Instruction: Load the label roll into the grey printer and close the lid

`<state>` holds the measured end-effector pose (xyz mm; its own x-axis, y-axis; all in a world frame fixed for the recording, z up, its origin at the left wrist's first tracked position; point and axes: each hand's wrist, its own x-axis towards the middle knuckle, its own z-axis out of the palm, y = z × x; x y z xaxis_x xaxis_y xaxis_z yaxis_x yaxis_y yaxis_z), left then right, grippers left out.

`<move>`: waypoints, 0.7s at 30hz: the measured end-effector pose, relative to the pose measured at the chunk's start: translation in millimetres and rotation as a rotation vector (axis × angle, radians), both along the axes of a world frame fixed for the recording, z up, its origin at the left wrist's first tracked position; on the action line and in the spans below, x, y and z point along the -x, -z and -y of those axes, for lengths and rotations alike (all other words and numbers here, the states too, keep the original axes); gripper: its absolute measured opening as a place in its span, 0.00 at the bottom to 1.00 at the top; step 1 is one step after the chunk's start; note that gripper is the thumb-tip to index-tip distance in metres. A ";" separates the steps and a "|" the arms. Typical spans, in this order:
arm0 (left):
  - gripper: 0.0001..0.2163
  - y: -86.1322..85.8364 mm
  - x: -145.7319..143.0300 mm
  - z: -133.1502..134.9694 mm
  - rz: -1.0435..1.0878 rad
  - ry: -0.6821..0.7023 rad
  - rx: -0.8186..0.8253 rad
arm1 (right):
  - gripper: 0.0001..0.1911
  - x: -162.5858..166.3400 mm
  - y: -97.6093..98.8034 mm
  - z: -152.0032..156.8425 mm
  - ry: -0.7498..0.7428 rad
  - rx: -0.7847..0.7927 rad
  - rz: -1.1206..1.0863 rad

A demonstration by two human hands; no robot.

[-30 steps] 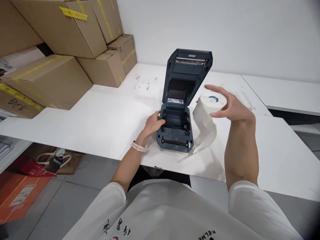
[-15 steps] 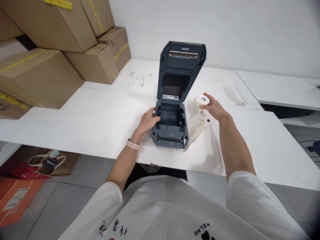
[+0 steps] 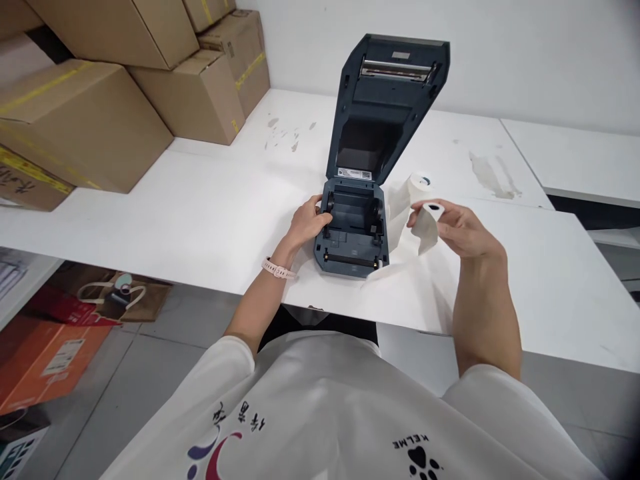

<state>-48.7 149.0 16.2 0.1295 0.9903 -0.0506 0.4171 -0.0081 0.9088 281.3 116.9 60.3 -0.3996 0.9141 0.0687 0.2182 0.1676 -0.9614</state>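
Observation:
A dark blue-grey label printer (image 3: 353, 257) stands on the white table with its lid (image 3: 390, 100) raised. Its inner bay shows no roll. My left hand (image 3: 309, 221) grips the left side of the printer body, thumb over the rim. To the right of the printer, my right hand (image 3: 463, 229) has its fingers around a small paper roll (image 3: 429, 223) with a dark core, a loose strip hanging from it. Just behind that, a larger white paper roll (image 3: 419, 187) with a blue-edged core stands on the table. Loose backing paper (image 3: 395, 267) trails between them and the printer.
Cardboard boxes (image 3: 95, 127) are stacked at the left back of the table (image 3: 225, 220) against the wall. Below on the floor, left, lie an orange box (image 3: 55, 360) and a bag (image 3: 145, 300). Peeled marks show on the tabletop at right.
My right hand has let go of the larger roll and now holds the small one, lower and nearer me. My left hand keeps its grip on the printer. The view has shifted slightly.

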 end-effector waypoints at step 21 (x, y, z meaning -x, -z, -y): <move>0.33 -2.9 -2.6 4.8 -0.053 -0.046 0.009 | 0.20 121.1 -10.1 64.4 -0.051 -0.560 0.679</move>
